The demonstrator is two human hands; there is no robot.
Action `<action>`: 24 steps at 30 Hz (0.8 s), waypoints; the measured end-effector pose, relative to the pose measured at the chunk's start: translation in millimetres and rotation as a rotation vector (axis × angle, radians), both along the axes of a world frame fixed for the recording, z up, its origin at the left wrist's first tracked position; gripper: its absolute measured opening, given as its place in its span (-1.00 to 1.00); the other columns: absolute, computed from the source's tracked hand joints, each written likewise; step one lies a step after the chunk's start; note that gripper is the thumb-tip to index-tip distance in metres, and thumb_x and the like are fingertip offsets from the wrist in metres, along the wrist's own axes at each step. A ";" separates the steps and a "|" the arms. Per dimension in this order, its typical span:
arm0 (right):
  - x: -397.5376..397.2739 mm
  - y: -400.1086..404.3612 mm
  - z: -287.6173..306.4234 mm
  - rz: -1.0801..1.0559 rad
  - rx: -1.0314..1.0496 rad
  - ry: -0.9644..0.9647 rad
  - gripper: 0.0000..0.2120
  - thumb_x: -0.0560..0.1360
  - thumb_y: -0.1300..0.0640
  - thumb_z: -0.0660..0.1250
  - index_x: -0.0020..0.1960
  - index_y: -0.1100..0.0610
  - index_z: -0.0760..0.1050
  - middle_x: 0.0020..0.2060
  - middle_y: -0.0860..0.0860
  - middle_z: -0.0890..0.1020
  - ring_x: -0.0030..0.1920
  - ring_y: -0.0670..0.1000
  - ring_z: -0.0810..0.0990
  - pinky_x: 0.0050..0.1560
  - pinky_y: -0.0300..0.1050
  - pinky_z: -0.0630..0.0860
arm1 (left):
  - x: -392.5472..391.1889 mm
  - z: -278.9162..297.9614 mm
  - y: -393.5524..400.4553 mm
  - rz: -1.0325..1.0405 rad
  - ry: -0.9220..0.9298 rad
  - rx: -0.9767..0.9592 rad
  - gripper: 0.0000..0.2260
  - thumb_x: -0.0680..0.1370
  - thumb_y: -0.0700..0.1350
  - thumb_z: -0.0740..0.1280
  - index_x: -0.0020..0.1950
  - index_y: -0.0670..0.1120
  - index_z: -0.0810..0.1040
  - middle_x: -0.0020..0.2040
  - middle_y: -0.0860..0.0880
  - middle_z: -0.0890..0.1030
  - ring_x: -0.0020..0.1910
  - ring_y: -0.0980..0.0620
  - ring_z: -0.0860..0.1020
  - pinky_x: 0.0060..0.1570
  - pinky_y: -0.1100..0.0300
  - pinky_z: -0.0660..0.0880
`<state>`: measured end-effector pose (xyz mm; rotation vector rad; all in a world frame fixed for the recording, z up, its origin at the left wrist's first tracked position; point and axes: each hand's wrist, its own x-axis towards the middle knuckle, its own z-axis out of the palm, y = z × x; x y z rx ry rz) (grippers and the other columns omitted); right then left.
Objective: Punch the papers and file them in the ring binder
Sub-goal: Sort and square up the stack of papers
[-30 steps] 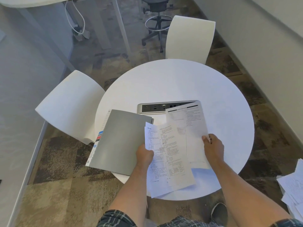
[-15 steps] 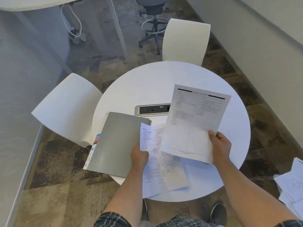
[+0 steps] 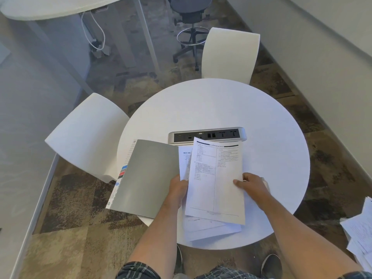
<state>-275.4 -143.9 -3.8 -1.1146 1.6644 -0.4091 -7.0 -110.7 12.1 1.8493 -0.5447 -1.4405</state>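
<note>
a loose stack of white printed paper sheets (image 3: pixel 213 188) is held above the near edge of the round white table (image 3: pixel 261 121), gripped at its left edge by the left hand (image 3: pixel 178 190) and at its right edge by the right hand (image 3: pixel 251 184). just beside it on the left, the grey ring binder (image 3: pixel 147 176) is lying closed.

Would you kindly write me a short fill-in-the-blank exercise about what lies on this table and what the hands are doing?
1. Both hands, the left hand and the right hand, hold a stack of printed ____.
2. The grey binder lies to the ____ of the papers.
3. The round table is ____ in colour.
4. Beyond the papers a silver power socket strip is set into the ____.

Missing words: papers; left; white; table
</note>
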 end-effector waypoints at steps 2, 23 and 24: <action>-1.1 -0.1 -4.3 0.018 0.017 -0.064 -0.60 0.38 -0.06 0.51 0.00 0.26 0.58 -0.04 0.21 0.71 -0.14 0.09 0.65 0.01 0.04 0.56 | -0.4 1.7 -1.8 0.011 0.041 0.025 -0.81 0.51 -0.40 0.32 0.00 -0.17 0.65 -0.18 -0.06 0.71 -0.29 -0.01 0.65 -0.33 0.23 0.58; 17.8 11.1 12.8 -0.306 0.065 -0.556 -0.51 0.35 0.40 0.54 0.21 0.19 0.48 0.00 0.15 0.70 -0.07 0.16 0.69 -0.01 0.04 0.62 | -5.8 28.6 -1.6 0.040 0.358 -0.025 -0.70 0.62 -0.20 0.15 0.04 -0.18 0.69 -0.05 -0.16 0.73 -0.06 -0.17 0.68 0.03 -0.01 0.59; 17.5 9.7 13.7 -0.335 0.043 -0.586 -0.48 0.38 0.42 0.54 0.24 0.15 0.45 0.02 0.13 0.71 -0.05 0.14 0.71 -0.01 0.04 0.64 | -4.9 27.7 -1.3 0.037 0.344 -0.035 -0.71 0.62 -0.19 0.16 0.04 -0.18 0.69 -0.06 -0.15 0.74 -0.03 -0.19 0.67 0.03 -0.01 0.59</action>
